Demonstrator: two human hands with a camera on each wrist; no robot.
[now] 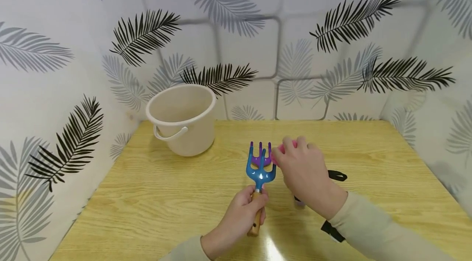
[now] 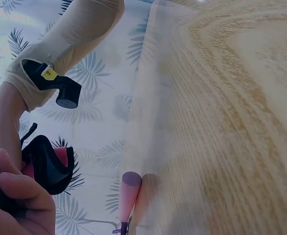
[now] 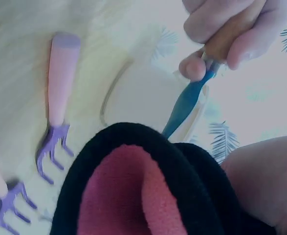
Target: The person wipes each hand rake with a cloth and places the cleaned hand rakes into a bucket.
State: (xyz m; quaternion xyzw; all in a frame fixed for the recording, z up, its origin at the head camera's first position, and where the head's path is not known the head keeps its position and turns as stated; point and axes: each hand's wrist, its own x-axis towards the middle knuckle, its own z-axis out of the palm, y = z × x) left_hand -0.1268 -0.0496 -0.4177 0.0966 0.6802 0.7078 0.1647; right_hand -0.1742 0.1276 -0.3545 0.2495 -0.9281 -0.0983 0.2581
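My left hand (image 1: 245, 207) grips the wooden handle of a garden hand fork (image 1: 260, 176), its blue tines pointing up and away. My right hand (image 1: 304, 169) holds a pink cloth (image 1: 274, 158) right at the fork's right tine. In the right wrist view this cloth (image 3: 114, 196) is pink inside with thick black edging, folded over, its exact kind unclear. A purple three-tined fork (image 1: 255, 158) lies on the table behind the blue one, partly covered by it. Two purple forks with pink handles (image 3: 62, 78) show in the right wrist view.
A cream bucket (image 1: 191, 134) with its handle hanging down stands at the back left of the wooden table (image 1: 147, 203). A black loop (image 1: 337, 175) shows beside my right wrist. A black camera (image 2: 67, 93) is strapped on the right sleeve. Leaf-patterned sheeting (image 1: 236, 48) surrounds the table.
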